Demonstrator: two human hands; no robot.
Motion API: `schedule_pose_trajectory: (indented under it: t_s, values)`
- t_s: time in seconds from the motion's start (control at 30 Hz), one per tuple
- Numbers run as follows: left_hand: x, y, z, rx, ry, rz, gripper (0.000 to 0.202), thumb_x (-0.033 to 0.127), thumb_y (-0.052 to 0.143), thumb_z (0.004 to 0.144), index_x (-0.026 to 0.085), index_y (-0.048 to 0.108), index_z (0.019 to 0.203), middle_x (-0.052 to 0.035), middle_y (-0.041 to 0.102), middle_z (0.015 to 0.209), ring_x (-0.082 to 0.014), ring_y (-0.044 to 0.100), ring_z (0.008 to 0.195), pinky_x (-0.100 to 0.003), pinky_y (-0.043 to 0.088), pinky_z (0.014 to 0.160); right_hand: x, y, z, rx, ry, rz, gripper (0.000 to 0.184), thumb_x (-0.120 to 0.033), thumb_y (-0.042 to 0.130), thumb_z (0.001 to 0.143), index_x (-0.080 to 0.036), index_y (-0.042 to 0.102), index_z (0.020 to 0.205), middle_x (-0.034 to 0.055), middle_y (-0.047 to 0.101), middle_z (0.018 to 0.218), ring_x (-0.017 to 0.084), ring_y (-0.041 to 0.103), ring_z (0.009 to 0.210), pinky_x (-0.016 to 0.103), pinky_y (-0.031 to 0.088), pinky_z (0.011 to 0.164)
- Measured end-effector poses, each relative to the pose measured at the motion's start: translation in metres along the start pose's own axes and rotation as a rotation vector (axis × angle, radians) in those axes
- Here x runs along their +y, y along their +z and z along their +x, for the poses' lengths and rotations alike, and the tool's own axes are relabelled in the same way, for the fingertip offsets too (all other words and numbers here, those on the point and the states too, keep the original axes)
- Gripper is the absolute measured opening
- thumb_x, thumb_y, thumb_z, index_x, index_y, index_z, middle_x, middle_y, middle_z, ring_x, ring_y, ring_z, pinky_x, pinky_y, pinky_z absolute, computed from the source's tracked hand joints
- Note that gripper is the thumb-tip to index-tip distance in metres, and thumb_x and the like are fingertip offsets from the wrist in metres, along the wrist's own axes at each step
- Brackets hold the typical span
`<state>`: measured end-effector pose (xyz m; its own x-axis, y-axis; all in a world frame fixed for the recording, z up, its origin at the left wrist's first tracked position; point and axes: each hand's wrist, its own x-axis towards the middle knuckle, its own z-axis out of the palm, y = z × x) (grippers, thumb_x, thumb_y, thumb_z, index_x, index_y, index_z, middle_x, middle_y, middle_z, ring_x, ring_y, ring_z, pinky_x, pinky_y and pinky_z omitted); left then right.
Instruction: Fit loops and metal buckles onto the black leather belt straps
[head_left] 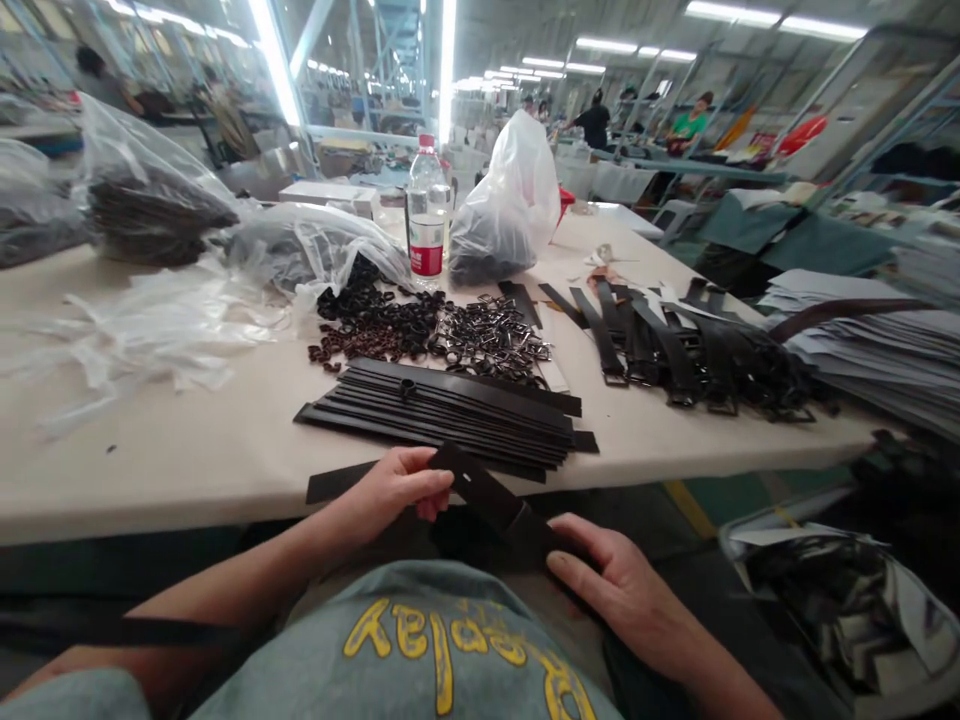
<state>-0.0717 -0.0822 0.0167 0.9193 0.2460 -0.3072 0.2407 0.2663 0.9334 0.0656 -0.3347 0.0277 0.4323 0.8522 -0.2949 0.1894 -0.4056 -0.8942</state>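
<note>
Dark strap (491, 500), flat, leather-like, at six o'clock in view. Left hand (418, 482): fingertips pinched on end near slot (466, 477). Right hand (604, 575): thumb and fingers closed over opposite part. Apparent step: two-handed strap handling; next move probably calling for steady grip. Twelve o'clock from strap: stacked smooth strips (450, 412), glossy buckles (491, 335). Two o'clock: buckled straps (664, 350).

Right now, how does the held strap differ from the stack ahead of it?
The held strap is gripped by the left hand and right hand; the stack lies on the table.
In view, the held strap slants steeply; the stack runs closer to crosswise.
The held strap shows a pale slot; the stack has a small loop on top.
Both are dark.
</note>
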Motion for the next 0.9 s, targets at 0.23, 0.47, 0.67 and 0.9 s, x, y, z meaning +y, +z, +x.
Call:
schedule_pose_trajectory:
  t_s: [0.23, 0.47, 0.67, 0.9]
  values:
    - [-0.022, 0.025, 0.001, 0.043, 0.029, -0.032, 0.038, 0.05, 0.073, 0.073, 0.014, 0.064, 0.068, 0.0005, 0.058, 0.058, -0.0086, 0.047, 0.047, -0.022, 0.034, 0.049, 0.004, 0.061, 0.034, 0.497, -0.375, -0.372, 0.041, -0.034, 0.068, 0.086, -0.024, 0.06, 0.125, 0.0071, 0.071, 0.115, 0.025, 0.069, 0.102, 0.034, 0.056, 0.085]
    - [-0.03, 0.021, -0.003, 0.075, 0.011, -0.085, 0.033, 0.043, 0.068, 0.08, 0.014, 0.062, 0.066, 0.0017, 0.055, 0.06, -0.0075, 0.046, 0.05, -0.022, 0.034, 0.051, 0.016, 0.071, 0.044, 0.688, -0.582, -0.508, 0.034, -0.033, 0.066, 0.091, -0.021, 0.062, 0.123, 0.0077, 0.072, 0.106, 0.022, 0.071, 0.093, 0.032, 0.058, 0.081]
    - [-0.027, 0.028, 0.001, -0.033, 0.019, -0.061, 0.033, 0.045, 0.072, 0.076, 0.013, 0.071, 0.08, 0.0015, 0.057, 0.064, -0.0078, 0.047, 0.053, -0.021, 0.038, 0.052, 0.02, 0.066, 0.047, 0.64, -0.645, -0.46, 0.016, -0.025, 0.059, 0.095, -0.021, 0.067, 0.108, 0.0038, 0.071, 0.089, 0.016, 0.071, 0.077, 0.025, 0.056, 0.071]
    - [0.01, -0.038, 0.006, 0.05, 0.222, 0.335, 0.029, 0.042, 0.066, 0.083, 0.014, 0.074, 0.083, -0.0012, 0.064, 0.066, -0.0108, 0.055, 0.059, -0.022, 0.044, 0.058, 0.042, 0.047, 0.038, 0.633, -0.634, -0.491, 0.013, -0.029, 0.06, 0.095, -0.024, 0.069, 0.103, 0.0003, 0.072, 0.087, 0.015, 0.071, 0.075, 0.021, 0.053, 0.074]
